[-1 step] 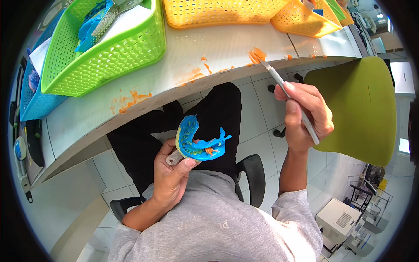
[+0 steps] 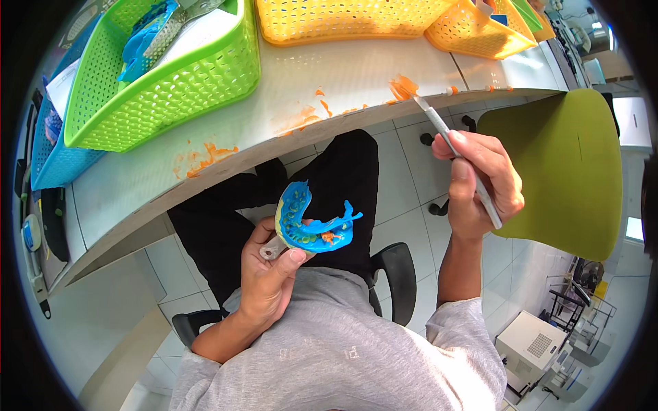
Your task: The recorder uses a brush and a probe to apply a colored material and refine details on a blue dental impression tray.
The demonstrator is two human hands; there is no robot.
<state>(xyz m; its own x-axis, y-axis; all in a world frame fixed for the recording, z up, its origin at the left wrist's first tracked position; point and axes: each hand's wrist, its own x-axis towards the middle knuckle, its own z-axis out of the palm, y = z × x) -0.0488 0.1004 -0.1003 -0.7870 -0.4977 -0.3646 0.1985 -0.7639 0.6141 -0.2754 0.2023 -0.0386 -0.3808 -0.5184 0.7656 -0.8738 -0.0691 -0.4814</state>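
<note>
My left hand (image 2: 267, 284) grips a dental impression tray (image 2: 273, 248) by its handle, thumb along the near rim. Blue impression material (image 2: 296, 222) fills the tray, with green-yellow tooth hollows in its curve. A thin blue strip juts out to the right, and a dab of orange material (image 2: 333, 238) sits in the near right arm. Held like a pen, a slim silver-grey scalpel-like knife (image 2: 439, 125) is in my right hand (image 2: 485, 181). Its tip is at the table's edge, by an orange smear (image 2: 403, 88); I cannot tell if they touch.
Along the white table (image 2: 274, 89) stand a green basket (image 2: 171, 103) holding blue impressions, a blue basket (image 2: 68, 161) and yellow baskets (image 2: 349, 20). More orange smears (image 2: 205, 157) mark the front edge. A green chair (image 2: 555, 171) is to the right; my chair's armrest (image 2: 396, 281) is beside me.
The knife's tip has shifted slightly to the right at the orange smear. My left hand and the impression tray have stayed in place.
</note>
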